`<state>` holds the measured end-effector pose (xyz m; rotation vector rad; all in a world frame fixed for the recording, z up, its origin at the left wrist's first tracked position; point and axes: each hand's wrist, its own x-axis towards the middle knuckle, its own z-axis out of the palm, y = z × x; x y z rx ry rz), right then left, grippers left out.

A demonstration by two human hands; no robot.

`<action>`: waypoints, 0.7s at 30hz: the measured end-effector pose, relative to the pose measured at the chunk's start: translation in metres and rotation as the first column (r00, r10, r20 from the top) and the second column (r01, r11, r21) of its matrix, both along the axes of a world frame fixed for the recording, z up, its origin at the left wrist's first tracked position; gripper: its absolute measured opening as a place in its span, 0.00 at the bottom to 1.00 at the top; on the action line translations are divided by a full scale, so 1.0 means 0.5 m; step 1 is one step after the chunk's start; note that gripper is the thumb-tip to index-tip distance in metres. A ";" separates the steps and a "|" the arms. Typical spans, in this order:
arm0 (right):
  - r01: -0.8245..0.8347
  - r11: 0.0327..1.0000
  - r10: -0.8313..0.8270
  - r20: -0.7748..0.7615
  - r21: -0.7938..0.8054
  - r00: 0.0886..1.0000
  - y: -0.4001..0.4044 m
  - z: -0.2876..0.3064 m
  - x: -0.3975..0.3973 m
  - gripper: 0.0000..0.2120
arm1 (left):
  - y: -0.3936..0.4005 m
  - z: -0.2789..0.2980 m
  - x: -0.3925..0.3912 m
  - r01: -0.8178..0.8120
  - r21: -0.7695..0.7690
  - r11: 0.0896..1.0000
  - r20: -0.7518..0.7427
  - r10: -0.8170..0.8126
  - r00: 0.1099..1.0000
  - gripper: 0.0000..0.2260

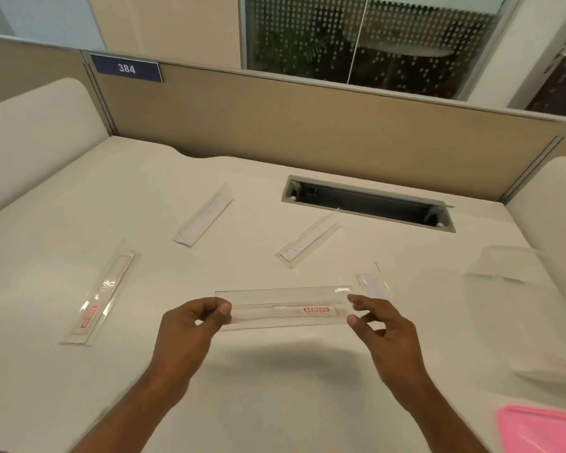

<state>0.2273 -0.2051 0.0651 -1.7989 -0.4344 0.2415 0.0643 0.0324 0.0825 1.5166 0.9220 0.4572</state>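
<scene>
White cubicle desk [275,387]; nearer than cable slot [366,204], clear plastic sleeve [285,308] held level, left hand [190,325] pinching one end, right hand [383,325] pinching the other.

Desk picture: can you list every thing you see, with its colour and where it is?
held sleeve: 1, clear with red print, between both hands
flat sleeve: 1, clear with red print, desk's left side
folded sleeves: 2, clear with white inside, desk's middle
small clear piece: 1, clear, by held sleeve's right end
plastic bag: 1, see-through, desk's right side
pink sheet: 1, pink, bottom right corner
cable slot: 1, grey, dark inside, back of desk
number sign: 1, blue, white 384, partition's top left
desk: 1, off-white, under everything
partition: 1, beige, behind desk
left hand: 1, pinches held sleeve's left end
right hand: 1, pinches its right end
</scene>
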 end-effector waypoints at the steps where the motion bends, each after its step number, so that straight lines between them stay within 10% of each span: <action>1: -0.004 1.000 0.004 0.004 0.014 1.000 -0.002 0.012 0.001 0.15 | 0.006 0.017 0.009 0.010 -0.018 1.000 0.018 -0.010 1.000 0.03; 21: 0.027 0.993 -0.063 0.332 0.112 0.941 -0.039 0.120 0.023 0.12 | 0.004 0.128 0.048 0.355 0.071 0.932 0.306 -0.359 0.882 0.20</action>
